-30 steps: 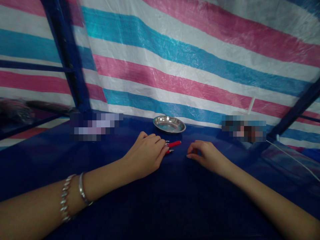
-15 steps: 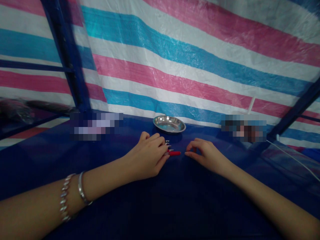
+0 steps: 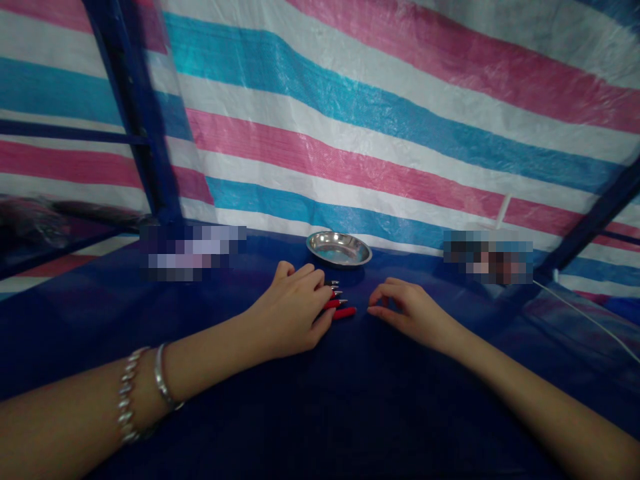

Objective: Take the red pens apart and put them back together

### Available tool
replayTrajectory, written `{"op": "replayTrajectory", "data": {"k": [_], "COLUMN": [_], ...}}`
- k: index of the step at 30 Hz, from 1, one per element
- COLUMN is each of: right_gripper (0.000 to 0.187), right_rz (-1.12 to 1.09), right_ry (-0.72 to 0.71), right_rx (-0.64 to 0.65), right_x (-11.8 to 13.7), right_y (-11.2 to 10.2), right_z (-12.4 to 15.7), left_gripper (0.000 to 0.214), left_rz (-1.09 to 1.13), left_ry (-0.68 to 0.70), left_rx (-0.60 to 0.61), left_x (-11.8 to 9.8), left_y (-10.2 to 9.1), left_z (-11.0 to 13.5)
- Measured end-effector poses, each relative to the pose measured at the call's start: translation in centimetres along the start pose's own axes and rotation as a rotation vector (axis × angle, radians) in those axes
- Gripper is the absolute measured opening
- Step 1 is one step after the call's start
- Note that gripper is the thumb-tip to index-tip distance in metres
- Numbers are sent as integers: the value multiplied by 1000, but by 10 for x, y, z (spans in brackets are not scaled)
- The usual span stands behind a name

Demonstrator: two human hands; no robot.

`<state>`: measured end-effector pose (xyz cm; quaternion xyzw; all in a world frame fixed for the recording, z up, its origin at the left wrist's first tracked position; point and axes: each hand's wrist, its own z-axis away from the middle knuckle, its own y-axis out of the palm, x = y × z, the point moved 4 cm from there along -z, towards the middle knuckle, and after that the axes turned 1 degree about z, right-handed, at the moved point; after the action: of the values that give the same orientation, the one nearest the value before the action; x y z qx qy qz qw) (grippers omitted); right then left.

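Observation:
My left hand lies palm down with its fingers curled over a small row of pens on the blue table. Metal pen tips and a red pen poke out past its fingers. Nearest me, a red-capped pen sticks out by the thumb, its other end hidden under the hand. A short gap to the right, my right hand hovers at the table with bent fingers, thumb and forefinger slightly apart and nothing visible between them. Beyond both hands stands a shiny round metal dish.
The blue tabletop runs back to a striped plastic sheet. Blurred-out items lie at the back left, and more blurred items at the back right. Blue metal posts and a white cord flank the table.
The red-capped pen has shifted slightly left and toward me, now tilted. My left hand has moved a little back and left, showing more of the other pens. The right hand is almost still.

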<state>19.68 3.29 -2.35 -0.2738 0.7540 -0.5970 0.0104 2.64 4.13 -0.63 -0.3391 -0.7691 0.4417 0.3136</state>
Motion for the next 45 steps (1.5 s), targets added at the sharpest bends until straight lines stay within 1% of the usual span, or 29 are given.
{"op": "replayTrajectory", "data": {"k": [5, 8, 16, 22, 26, 31, 35, 39, 45], "right_gripper": [9, 10, 11, 10, 10, 13, 16, 17, 16], "right_rz": [-36, -40, -72, -91, -106, -115, -124, -135, -124], "right_ry": [-33, -36, -75, -84, -91, -73, -45, -19, -51], "right_rx": [-18, -15, -25, -21, -17, -4, 11, 47, 78], "right_x": [4, 8, 12, 14, 13, 13, 14, 15, 15], "right_y": [-1, -2, -3, -4, -3, -1, 0, 2, 3], "right_z": [1, 2, 2, 2, 2, 2, 1, 1, 1], "left_gripper": [18, 19, 19, 18, 21, 22, 23, 26, 26], "left_rz": [-88, -88, -93, -73, -97, -127, -111, -91, -92], "left_ry": [-50, -61, -65, -42, -49, -82, -91, -106, -89], "left_rx": [22, 38, 73, 80, 99, 92, 71, 77, 92], "left_x": [4, 6, 8, 7, 5, 5, 4, 5, 7], "left_y": [1, 4, 7, 8, 9, 7, 7, 9, 16], "left_z": [-1, 0, 1, 1, 1, 0, -1, -2, -2]}}
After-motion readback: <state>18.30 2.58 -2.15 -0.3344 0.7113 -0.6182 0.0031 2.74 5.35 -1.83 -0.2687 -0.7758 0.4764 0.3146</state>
